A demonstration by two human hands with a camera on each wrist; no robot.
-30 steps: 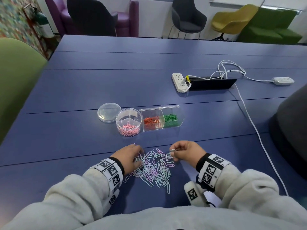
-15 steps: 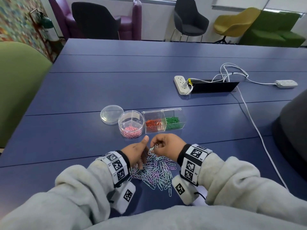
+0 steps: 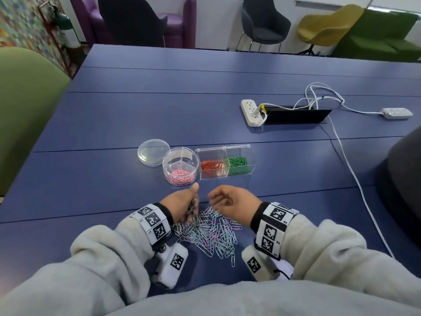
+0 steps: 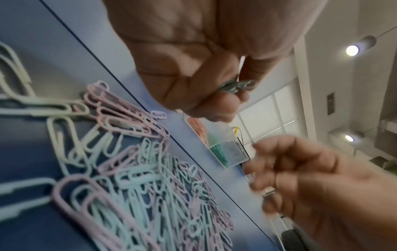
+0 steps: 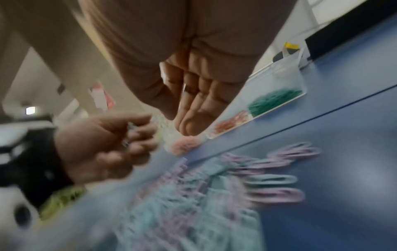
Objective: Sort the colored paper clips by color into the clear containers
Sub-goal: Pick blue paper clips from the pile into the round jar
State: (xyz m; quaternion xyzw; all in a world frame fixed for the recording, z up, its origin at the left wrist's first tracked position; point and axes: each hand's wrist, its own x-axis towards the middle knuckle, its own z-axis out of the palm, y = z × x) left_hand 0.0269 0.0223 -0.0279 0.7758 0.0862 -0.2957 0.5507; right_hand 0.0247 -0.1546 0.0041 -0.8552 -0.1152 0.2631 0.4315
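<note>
A loose pile of pale blue and lilac paper clips [image 3: 209, 233] lies on the blue table [image 3: 159, 115] in front of me. My left hand [image 3: 192, 201] hovers over the pile's left edge, thumb up, gripping a small bunch of pale clips [image 4: 236, 86]. Just to its right, my right hand [image 3: 216, 199] holds nothing; its fingers [image 5: 193, 105] are relaxed. Beyond the hands stand a round clear container [image 3: 180, 156] with pink clips [image 3: 180, 175] and a rectangular clear box [image 3: 224, 149] with orange clips [image 3: 210, 165] and green clips [image 3: 238, 161].
A clear round lid [image 3: 153, 152] lies left of the round container. A white power strip [image 3: 250, 110], a black cable hatch [image 3: 296, 115] and a white cable [image 3: 355, 174] occupy the far right. A dark object [image 3: 403, 183] sits at the right edge.
Both hands rose from the pile and met above it. The right hand has since drawn away empty, and the left hand keeps the bunch of clips.
</note>
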